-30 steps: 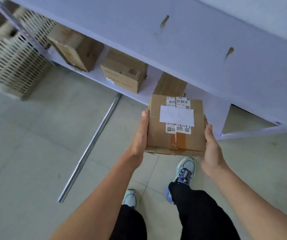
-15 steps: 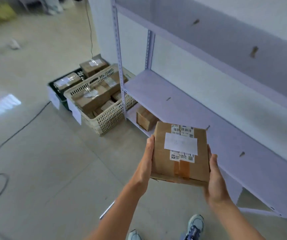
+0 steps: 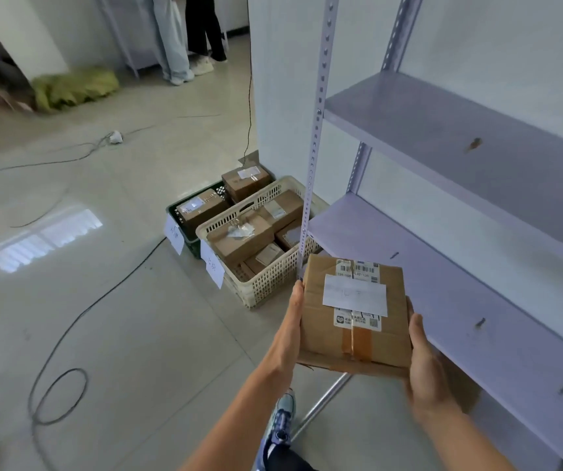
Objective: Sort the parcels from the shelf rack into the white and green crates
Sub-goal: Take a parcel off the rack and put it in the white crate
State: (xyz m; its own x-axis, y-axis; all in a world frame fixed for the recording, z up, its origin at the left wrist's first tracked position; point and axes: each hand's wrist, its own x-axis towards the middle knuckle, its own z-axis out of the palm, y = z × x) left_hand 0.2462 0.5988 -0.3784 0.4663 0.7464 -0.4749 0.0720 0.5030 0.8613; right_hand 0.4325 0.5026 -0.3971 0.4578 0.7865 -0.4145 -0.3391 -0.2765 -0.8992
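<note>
Two hands, left (image 3: 290, 329) and right (image 3: 424, 375), clamped on parcel (image 3: 354, 314) sides, held beside rack (image 3: 443, 253); we judge carry step; next we read label, pick white crate (image 3: 266, 280) or green crate (image 3: 179, 219), lower in.

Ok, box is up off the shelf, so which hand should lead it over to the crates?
Left, probably. Both hands grip the box, left hand and right hand on opposite sides. The white crate and green crate sit on the left hand's side; the shelf rack crowds the right.
</note>
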